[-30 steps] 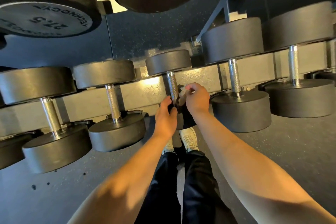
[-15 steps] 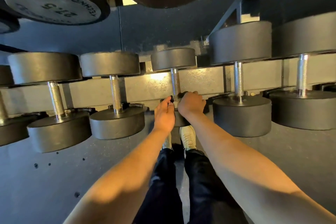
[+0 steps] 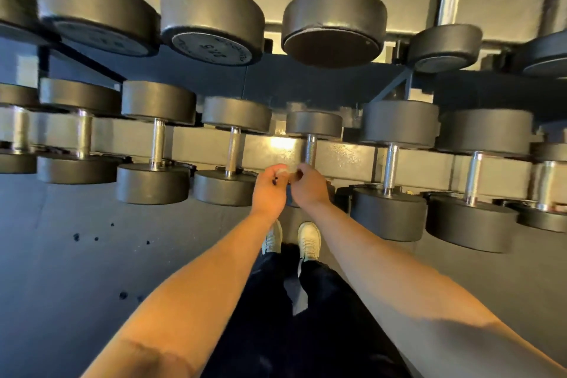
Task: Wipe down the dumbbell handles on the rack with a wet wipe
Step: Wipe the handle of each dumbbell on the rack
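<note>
1. Both grips are closed on the wet wipe (image 3: 282, 173). Our left hand (image 3: 270, 190) pinches the pale crumpled sheet at its fingertips. Our right hand (image 3: 308, 189) appears to pinch its other edge, though blur softens the fingers. The hands nearly touch, just in front of the lower tier.
2. Underfoot, the floor (image 3: 76, 255) is dark matting with a few darker spots to our left. We stand close to the rack, and our pale shoes (image 3: 309, 241) point at it.
3. The rack (image 3: 346, 156) is a pale metal frame showing two tiers. Large upper dumbbells (image 3: 334, 24) sit on the higher tier, above our hands.
4. Along the lower tier the dumbbells lie side by side. Each has its long axis running away from us, with one head near us and one far.
5. The small dumbbell (image 3: 313, 124) sits straight beyond the hands, which hide most of its near head.
6. Its handle (image 3: 310, 149) is bare steel just beyond our right hand, apart from the wipe. The right hand is the nearer one. We judge the coming move to be a short reach forward, wrapping the wipe round the shaft and sliding it along that axis.
7. A neighbouring handle (image 3: 233, 150) lies to the left, closer to our left hand.
</note>
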`<state>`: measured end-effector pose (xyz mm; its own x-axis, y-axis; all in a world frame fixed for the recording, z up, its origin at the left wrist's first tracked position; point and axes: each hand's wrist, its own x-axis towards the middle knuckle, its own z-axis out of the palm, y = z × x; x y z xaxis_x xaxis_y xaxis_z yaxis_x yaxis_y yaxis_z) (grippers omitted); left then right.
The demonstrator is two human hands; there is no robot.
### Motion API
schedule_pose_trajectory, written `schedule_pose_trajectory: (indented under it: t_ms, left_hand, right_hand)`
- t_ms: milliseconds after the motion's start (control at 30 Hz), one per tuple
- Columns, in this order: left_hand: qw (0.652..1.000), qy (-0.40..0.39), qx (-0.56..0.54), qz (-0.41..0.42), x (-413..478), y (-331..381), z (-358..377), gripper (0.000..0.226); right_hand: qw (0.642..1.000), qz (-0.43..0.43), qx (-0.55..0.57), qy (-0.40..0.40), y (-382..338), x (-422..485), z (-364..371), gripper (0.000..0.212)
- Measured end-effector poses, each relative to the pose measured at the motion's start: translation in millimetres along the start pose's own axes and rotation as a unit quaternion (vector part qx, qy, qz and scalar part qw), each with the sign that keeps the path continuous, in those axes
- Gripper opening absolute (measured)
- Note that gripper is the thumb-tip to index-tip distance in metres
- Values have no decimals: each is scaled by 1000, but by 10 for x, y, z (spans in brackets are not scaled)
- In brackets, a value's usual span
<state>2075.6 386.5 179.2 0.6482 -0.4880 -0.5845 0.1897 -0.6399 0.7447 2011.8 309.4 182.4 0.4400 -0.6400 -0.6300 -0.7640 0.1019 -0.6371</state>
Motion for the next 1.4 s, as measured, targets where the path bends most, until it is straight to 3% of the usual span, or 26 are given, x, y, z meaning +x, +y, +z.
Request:
schedule_pose_trajectory:
  t_ms: [167, 500, 700, 967, 1167, 1300, 1400]
  left_hand:
    - [998, 57, 13, 7, -110, 280, -443, 23]
    - [991, 113, -46, 59, -150, 709, -1496, 8]
    - [983, 125, -50, 124, -122, 794, -2009, 17]
    - [966, 195, 40, 166, 90, 1200, -2339, 30]
    - [967, 158, 53, 194, 473, 1580, -2467, 25]
    - [958, 179, 8, 224, 748, 1907, -2463, 30]
    - [958, 134, -6, 254, 898, 2175, -2432, 30]
  right_hand:
    - [997, -70, 39, 4, -463, -268, -26, 22]
    - [985, -163, 46, 46, -1609, -592, 550, 22]
    - [975, -175, 108, 83, -2057, -714, 732, 15]
    - [969, -178, 133, 104, -2544, -614, 731, 22]
    - [957, -195, 179, 121, -2856, -263, 578, 20]
    - [944, -215, 204, 146, -3087, -22, 449, 17]
    - [940, -225, 213, 143, -3253, 222, 361, 17]
